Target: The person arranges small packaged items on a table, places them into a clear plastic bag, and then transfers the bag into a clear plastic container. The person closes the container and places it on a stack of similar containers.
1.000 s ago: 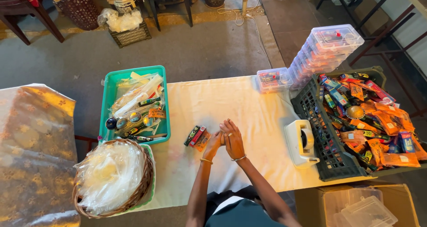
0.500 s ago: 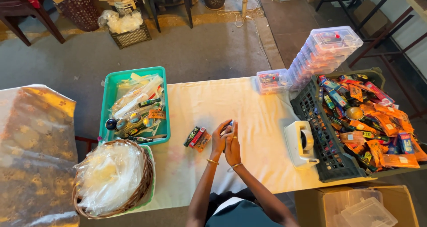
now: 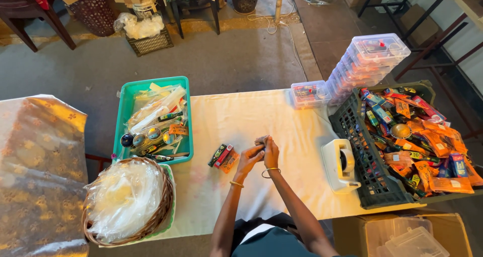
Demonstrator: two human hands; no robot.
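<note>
Both of my hands meet over the middle of the white-covered table [image 3: 251, 111]. My left hand [image 3: 249, 160] and my right hand [image 3: 271, 151] press their fingertips together around one small spot. Whether anything is pinched between them I cannot make out. Just left of my left hand lie a few small coloured packets [image 3: 223, 157] on the cloth, apart from the fingers. Each wrist wears a thin bangle.
At the left stand a green tray [image 3: 122, 117] of wrapped items and a wicker basket [image 3: 164, 211] of clear plastic bags. On the right are a white holder [image 3: 342, 167], a dark crate [image 3: 370, 179] of bright packets and stacked clear boxes [image 3: 375, 60]. Gold cloth [image 3: 35, 171] lies far left.
My hands were pressed flat together near the packets, then lifted slightly with fingers apart. Now the fingertips are curled together a little to the right.
</note>
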